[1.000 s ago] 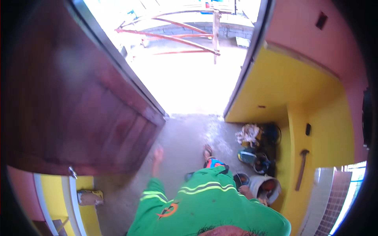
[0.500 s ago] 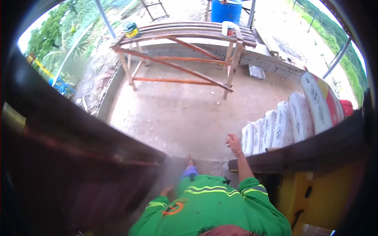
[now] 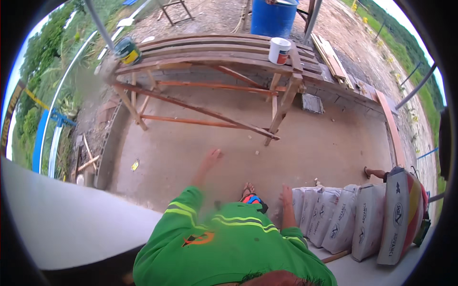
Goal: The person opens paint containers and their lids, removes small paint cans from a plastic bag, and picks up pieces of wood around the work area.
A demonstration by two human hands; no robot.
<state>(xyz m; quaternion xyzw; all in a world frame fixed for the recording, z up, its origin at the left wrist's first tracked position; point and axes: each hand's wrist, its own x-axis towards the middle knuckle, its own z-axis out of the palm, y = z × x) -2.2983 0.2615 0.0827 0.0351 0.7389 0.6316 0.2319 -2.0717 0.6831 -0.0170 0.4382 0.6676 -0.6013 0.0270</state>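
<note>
My left hand [image 3: 212, 157] is stretched forward over the concrete floor, slightly blurred, its fingers loosely apart and no object visible in it. Lower down on the right, my right hand [image 3: 286, 196] hangs with its fingers extended and holds nothing that I can see. It is nearest to a row of filled paper sacks [image 3: 339, 224], standing side by side and leaning. Ahead of both hands stands a wooden trestle table [image 3: 210, 55] with a slatted top. On it are a dark green and yellow can [image 3: 127, 51] and a white bucket [image 3: 279, 50].
A blue drum [image 3: 273, 18] stands beyond the table. Planks [image 3: 332, 61] lie on the low block wall at the right. A grey tray [image 3: 312, 103] rests by that wall. Another person's foot [image 3: 367, 172] shows behind the sacks. A white surface [image 3: 71, 214] fills the lower left.
I have moved forward out of the dark doorway, so the table and sacks appear closer. My left hand has swung up and forward; my right hand has dropped lower. Another person's foot has come into view.
</note>
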